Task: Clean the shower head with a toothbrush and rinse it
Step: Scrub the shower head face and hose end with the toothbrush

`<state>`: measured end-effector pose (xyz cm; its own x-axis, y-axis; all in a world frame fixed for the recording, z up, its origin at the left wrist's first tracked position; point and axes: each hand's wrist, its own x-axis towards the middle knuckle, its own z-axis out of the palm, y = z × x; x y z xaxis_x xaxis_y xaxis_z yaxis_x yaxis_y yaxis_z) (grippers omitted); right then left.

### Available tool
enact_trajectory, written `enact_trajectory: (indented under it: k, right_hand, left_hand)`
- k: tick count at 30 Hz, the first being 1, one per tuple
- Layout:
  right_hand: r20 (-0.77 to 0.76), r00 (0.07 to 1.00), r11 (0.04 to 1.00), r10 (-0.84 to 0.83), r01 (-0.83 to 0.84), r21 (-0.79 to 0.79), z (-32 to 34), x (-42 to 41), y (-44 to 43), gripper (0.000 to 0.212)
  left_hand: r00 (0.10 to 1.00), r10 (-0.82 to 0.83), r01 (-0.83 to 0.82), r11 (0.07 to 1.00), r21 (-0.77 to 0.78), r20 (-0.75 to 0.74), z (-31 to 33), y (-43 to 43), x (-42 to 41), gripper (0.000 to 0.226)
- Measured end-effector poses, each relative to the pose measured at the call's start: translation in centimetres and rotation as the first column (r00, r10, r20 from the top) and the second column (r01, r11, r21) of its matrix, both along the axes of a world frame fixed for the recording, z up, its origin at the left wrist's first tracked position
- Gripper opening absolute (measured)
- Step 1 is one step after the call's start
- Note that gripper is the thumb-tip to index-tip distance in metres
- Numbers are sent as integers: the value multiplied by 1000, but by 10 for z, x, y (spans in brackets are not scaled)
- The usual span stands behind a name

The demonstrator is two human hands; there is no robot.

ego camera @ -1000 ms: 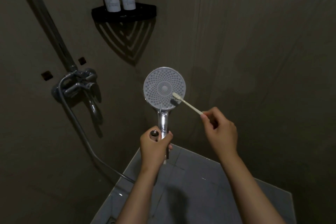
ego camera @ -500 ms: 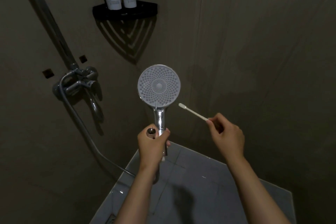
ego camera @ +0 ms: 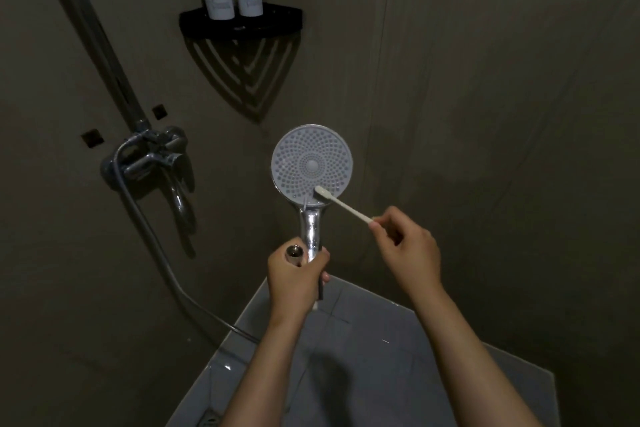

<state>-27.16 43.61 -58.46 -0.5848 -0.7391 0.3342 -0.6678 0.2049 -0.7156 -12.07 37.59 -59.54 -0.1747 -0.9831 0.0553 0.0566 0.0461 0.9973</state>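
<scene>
Chrome-handled shower head (ego camera: pixel 311 166) stands upright in the L hand (ego camera: pixel 294 282), fingers curled round the handle's lower end, w/ a threaded hose end (ego camera: pixel 294 251) in the same fist. Nozzle face sits above that grip, facing the camera. R hand (ego camera: pixel 408 253) pinches the toothbrush (ego camera: pixel 346 206) by its tail. The bristle end, up-left of the R grip, touches the face's lower edge. Tap (ego camera: pixel 152 159) is well left of both grips.

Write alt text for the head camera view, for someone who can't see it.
A left hand holds a round shower head upright by its handle while the right hand holds a white toothbrush against its lower face, in dim light.
</scene>
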Motion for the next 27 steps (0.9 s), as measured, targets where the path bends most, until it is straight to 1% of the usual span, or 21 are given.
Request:
enact_trajectory:
  k: [7, 12, 14, 17, 20, 27]
  right_hand:
    - [83, 996, 999, 33, -36, 34, -15, -7, 8, 18]
    - [154, 988, 999, 19, -14, -35, -18, -9, 8, 16]
    - [156, 988, 998, 20, -9, -67, -12, -6, 4, 16]
    - [113, 994, 997, -1, 10, -80, -2, -4, -5, 17]
    - [98, 995, 999, 7, -3, -47, 1, -4, -10, 16]
    - [177, 980, 994, 93, -102, 46, -19, -4, -3, 14]
  left_hand:
    - [1000, 27, -27, 999, 26, 7, -2, 0, 3, 48]
    - [1000, 2, -3, 1000, 18, 27, -3, -4, 4, 42]
    - [999, -14, 13, 1000, 10, 40, -4, -4, 3, 39]
    - [998, -35, 35, 999, -1, 52, -7, -4, 1, 39]
    - [996, -50, 50, 999, -9, 70, -10, -5, 0, 43]
    - [997, -15, 15, 1000, 0, 74, -11, -10, 3, 45]
